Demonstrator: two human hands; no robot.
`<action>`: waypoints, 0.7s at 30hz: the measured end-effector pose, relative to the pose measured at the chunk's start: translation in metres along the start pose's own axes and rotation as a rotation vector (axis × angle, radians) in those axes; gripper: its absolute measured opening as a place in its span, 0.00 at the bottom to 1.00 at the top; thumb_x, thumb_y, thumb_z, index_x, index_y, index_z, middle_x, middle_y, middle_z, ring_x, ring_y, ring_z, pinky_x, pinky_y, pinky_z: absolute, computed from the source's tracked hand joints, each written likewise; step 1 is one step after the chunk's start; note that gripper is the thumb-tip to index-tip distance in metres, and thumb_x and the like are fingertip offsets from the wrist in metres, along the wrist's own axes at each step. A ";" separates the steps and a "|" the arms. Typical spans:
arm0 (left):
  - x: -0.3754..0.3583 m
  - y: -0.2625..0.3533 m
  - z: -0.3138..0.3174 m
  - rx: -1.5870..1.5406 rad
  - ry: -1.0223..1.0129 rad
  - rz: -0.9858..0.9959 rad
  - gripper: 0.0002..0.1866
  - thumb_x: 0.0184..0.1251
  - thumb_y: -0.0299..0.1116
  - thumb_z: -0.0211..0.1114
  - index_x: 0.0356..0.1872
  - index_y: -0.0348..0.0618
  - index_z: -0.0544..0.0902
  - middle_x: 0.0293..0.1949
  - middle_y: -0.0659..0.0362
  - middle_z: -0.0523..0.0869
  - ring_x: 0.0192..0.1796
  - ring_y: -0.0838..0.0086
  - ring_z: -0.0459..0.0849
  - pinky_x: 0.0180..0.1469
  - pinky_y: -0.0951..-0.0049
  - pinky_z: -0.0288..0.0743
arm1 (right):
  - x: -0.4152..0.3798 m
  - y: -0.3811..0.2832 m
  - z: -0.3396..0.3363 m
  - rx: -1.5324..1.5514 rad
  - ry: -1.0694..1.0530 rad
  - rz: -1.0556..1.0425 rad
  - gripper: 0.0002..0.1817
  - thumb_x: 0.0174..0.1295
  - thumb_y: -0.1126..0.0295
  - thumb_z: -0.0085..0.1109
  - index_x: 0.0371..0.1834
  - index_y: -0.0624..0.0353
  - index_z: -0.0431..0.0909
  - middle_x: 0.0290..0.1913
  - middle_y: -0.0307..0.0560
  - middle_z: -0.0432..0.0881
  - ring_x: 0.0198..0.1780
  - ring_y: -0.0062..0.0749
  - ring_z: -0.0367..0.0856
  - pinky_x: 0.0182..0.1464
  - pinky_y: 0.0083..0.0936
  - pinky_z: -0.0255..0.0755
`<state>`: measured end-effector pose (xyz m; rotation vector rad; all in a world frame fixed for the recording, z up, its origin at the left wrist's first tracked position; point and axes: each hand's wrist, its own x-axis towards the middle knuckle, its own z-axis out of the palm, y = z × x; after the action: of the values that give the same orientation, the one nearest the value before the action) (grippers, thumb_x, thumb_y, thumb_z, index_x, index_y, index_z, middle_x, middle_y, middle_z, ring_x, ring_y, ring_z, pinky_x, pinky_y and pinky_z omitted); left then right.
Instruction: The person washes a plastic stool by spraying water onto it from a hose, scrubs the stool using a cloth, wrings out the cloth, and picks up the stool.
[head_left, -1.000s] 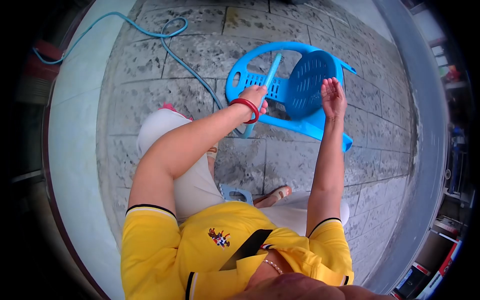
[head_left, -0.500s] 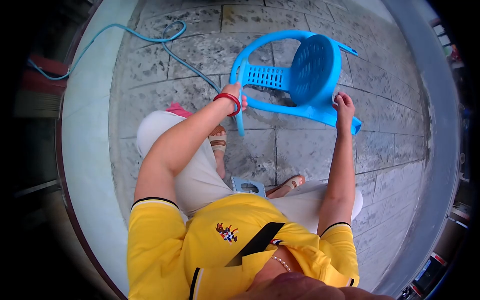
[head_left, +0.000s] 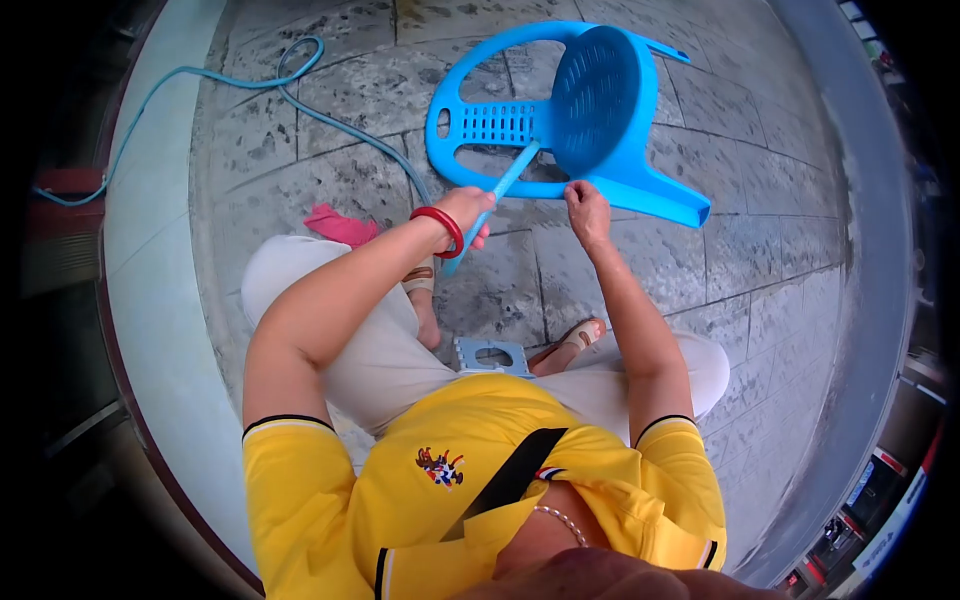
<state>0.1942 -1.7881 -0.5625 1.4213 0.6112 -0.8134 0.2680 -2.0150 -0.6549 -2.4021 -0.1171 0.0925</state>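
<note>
A blue plastic chair lies tipped over on the stone floor, its round slotted seat and perforated backrest showing. My left hand, a red bangle at its wrist, is closed around a light blue hose. The hose's end points up at the chair, near where backrest and seat meet. My right hand has its fingers closed at the chair's near edge, where an arm of the frame runs; the fingertips are partly hidden.
The rest of the hose curls across wet grey paving to the left. A pink cloth lies by my left knee. Between my feet is a small grey-blue stool. A pale ledge runs along the left, a grey kerb along the right.
My right hand has moved left along the chair, from near its leg to its near edge. The hose end in my left hand has swung up to the right, towards the backrest.
</note>
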 end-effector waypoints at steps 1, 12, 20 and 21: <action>-0.006 0.005 0.005 0.027 -0.012 0.006 0.19 0.69 0.43 0.45 0.47 0.37 0.71 0.22 0.59 0.75 0.19 0.75 0.75 0.24 0.74 0.72 | 0.001 0.001 0.005 -0.052 0.013 -0.001 0.14 0.57 0.60 0.55 0.34 0.60 0.79 0.28 0.50 0.81 0.32 0.37 0.79 0.37 0.30 0.71; -0.026 0.007 0.020 0.273 -0.222 0.146 0.15 0.69 0.41 0.48 0.42 0.38 0.74 0.21 0.60 0.76 0.20 0.78 0.75 0.24 0.78 0.72 | 0.008 0.016 0.007 0.316 0.025 0.158 0.11 0.59 0.67 0.52 0.34 0.63 0.78 0.25 0.47 0.80 0.27 0.30 0.79 0.31 0.27 0.70; -0.031 0.015 0.040 0.337 -0.212 0.170 0.15 0.68 0.40 0.51 0.42 0.38 0.75 0.22 0.61 0.76 0.21 0.79 0.75 0.25 0.78 0.72 | 0.009 0.028 -0.036 0.916 0.074 0.518 0.15 0.62 0.71 0.46 0.51 0.63 0.68 0.29 0.44 0.78 0.26 0.26 0.78 0.25 0.21 0.72; -0.031 0.017 0.043 0.332 -0.197 0.170 0.15 0.67 0.40 0.51 0.42 0.38 0.75 0.22 0.61 0.76 0.21 0.79 0.75 0.25 0.78 0.72 | 0.010 0.035 -0.044 0.970 0.105 0.553 0.17 0.62 0.71 0.45 0.55 0.63 0.65 0.28 0.44 0.77 0.25 0.26 0.78 0.24 0.20 0.72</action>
<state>0.1850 -1.8275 -0.5242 1.6426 0.2054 -0.9342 0.2843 -2.0684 -0.6463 -1.4057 0.5297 0.2188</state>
